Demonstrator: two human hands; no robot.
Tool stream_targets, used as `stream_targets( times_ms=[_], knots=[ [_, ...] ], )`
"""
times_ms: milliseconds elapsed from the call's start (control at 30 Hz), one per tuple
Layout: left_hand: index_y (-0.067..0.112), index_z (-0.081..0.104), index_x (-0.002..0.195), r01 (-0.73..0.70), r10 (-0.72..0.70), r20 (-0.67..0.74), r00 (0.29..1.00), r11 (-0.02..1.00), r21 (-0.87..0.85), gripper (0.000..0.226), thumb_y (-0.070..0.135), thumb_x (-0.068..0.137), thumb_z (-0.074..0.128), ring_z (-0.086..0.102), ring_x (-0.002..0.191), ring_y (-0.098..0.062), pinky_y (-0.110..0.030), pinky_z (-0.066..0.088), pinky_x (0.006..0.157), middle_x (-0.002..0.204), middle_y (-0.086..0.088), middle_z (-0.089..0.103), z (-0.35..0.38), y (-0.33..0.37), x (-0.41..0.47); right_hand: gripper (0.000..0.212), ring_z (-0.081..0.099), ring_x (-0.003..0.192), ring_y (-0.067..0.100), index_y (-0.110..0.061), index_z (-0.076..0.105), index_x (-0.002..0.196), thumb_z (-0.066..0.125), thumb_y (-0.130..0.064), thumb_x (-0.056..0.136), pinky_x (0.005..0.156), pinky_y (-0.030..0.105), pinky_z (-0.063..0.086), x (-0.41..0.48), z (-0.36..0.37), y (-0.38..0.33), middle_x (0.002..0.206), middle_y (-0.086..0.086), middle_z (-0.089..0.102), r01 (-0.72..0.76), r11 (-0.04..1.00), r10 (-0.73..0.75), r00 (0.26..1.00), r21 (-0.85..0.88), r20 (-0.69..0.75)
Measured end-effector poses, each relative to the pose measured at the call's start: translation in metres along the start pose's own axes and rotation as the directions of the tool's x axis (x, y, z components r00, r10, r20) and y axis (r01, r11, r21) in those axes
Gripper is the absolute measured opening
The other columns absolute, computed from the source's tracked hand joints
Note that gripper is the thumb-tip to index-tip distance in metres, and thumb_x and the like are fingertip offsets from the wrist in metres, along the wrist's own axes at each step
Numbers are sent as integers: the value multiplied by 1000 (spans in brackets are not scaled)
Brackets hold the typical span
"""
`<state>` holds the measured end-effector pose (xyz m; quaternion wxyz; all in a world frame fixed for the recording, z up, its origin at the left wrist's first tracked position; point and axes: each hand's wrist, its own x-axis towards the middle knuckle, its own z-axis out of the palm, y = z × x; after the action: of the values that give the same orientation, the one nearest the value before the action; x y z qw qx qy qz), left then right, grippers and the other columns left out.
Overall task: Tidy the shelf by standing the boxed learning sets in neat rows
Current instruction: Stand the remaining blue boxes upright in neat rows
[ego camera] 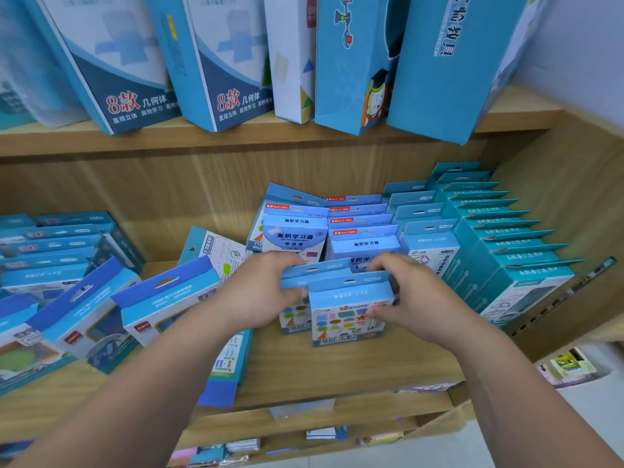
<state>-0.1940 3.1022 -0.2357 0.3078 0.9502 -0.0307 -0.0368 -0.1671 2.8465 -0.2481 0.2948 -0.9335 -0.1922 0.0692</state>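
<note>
Two small blue boxed shape sets stand one behind the other on the wooden shelf (337, 363). The front shape set box (347, 315) shows coloured shapes on its face. My right hand (408, 298) grips its right side, fingers over the top flap and thumb on the front. The rear shape set box (297, 314) sits just left and behind. My left hand (260, 292) holds its left edge, thumb on the hanging tab. Behind them stand rows of area-learning boxes (364, 246).
Teal boxes (499, 238) stand in a long neat row at the right. Leaning blue boxes (162, 305) and a flat card pack (223, 366) crowd the left. Tall boxes (351, 62) fill the upper shelf. Lower shelves hold small items.
</note>
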Motion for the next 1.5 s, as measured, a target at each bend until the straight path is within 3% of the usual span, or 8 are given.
stream_targets(
  times_ms=[133,267,433,567,867,1100,1300,1500],
  knots=[
    [34,66,117,68,-35,97,995,930,-362,29,16,97,58,67,105,-10,-41,54,94,114,15,70,6,-7,2,110,50,119,6,-54,17,149,89,-26,70,98,31,48,1,8,-8,140,-20,42,-13,1000,13,1000,2,21],
    [29,65,118,156,-113,112,987,825,-543,32,12,101,44,68,103,-17,-36,56,89,115,9,69,-2,-1,3,87,59,106,5,-51,37,133,88,-26,67,87,33,55,7,9,-12,127,-22,55,30,999,-29,999,-40,38],
    [30,52,135,130,-189,-332,924,973,-193,38,28,98,56,63,97,-25,-38,52,87,126,0,58,-19,-8,34,70,63,93,6,-45,43,116,89,-28,66,77,37,57,5,4,-8,109,-19,63,5,997,-2,999,-74,41],
    [20,38,149,142,-103,-309,945,984,108,68,23,88,68,46,127,-31,-39,39,106,144,-8,41,-17,-6,66,80,60,102,6,-47,43,124,92,-33,63,85,34,55,1,0,0,117,-23,60,-14,996,17,999,-85,43],
    [24,61,114,142,17,-345,938,892,430,54,33,66,82,44,108,-30,-42,46,90,123,-4,44,-17,-14,76,76,57,104,8,-47,45,120,93,-34,62,91,37,52,-5,5,9,118,-18,57,-35,998,33,998,-46,-49],
    [23,55,97,20,79,-310,948,953,302,35,20,72,80,56,90,-25,-33,43,69,97,0,63,-13,-20,64,76,59,100,7,-49,45,119,93,-28,64,87,33,54,-10,8,8,113,-16,61,-51,999,50,996,-5,-71],
    [25,57,104,5,45,-470,882,994,105,39,25,73,82,63,87,-23,-34,53,72,94,3,66,-33,-10,40,77,60,100,4,-46,46,121,94,-25,63,86,28,54,-9,7,6,114,-16,61,-74,997,74,996,9,-48],
    [31,62,98,5,-33,-399,916,997,-71,37,26,70,86,59,75,-4,-9,38,56,84,18,63,-45,-2,0,74,60,98,-5,-45,50,119,93,-21,65,76,14,51,-20,-5,11,112,-21,63,-105,994,105,994,-13,5]
  ],
)
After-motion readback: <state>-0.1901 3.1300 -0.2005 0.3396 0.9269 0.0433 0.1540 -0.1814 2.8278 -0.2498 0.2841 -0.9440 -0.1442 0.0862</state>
